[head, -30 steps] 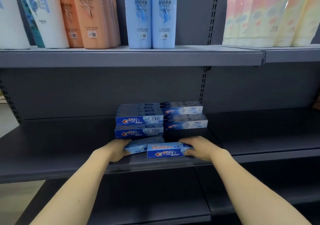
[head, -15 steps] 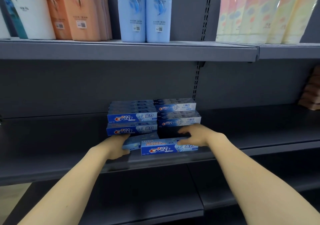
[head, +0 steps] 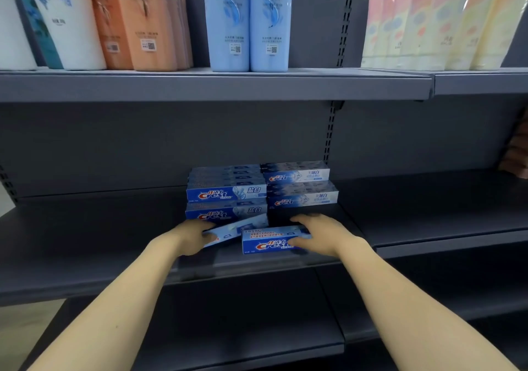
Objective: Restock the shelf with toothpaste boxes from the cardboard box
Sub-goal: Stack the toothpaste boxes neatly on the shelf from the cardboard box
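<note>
On the dark grey middle shelf [head: 100, 236] stand two stacks of blue Crest toothpaste boxes: a left stack [head: 227, 196] and a right stack [head: 300, 183]. In front of them lie two more boxes. My left hand [head: 194, 234] grips the tilted, paler box [head: 237, 229] at its left end. My right hand [head: 317, 234] rests over the right end of the front box [head: 267, 242], fingers on top and thumb on its front face. The cardboard box is out of view.
The upper shelf [head: 214, 84] carries white, orange and light blue bottles [head: 248, 21] and pastel tubes [head: 428, 24] at the right. A lower shelf [head: 243, 322] lies beneath my forearms. Some brownish items [head: 518, 153] sit at the far right edge.
My right hand slid from the right end of the front box onto its top, then its thumb came down over the front face. The left hand stays on the tilted box.
</note>
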